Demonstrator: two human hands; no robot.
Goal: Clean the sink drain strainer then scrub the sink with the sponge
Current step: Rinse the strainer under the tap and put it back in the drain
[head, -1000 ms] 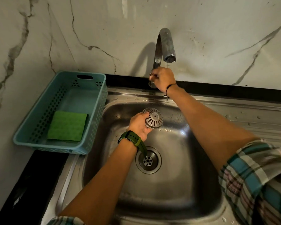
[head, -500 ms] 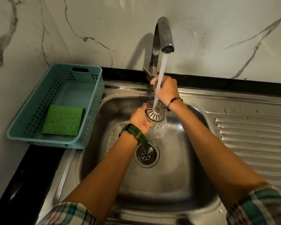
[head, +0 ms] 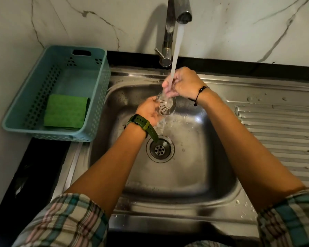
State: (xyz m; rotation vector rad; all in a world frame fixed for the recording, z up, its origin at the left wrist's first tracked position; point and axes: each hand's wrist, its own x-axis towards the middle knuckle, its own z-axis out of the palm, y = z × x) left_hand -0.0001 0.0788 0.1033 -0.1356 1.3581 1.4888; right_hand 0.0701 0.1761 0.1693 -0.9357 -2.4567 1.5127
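Head view, your left hand (head: 148, 111) gripping the strainer (head: 167, 105) over the sink (head: 194, 157) under the faucet (head: 183, 14) stream, your right hand (head: 183, 82) curled, fingers on the strainer's top, sponge (head: 66, 111) in the teal basket (head: 89, 97) on the worktop.

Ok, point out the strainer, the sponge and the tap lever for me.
drain strainer (head: 167, 107): head view, on its slotted face below the stream.
green sponge (head: 66, 111): head view, middle of its top.
tap lever (head: 159, 52): head view, on the short handle.
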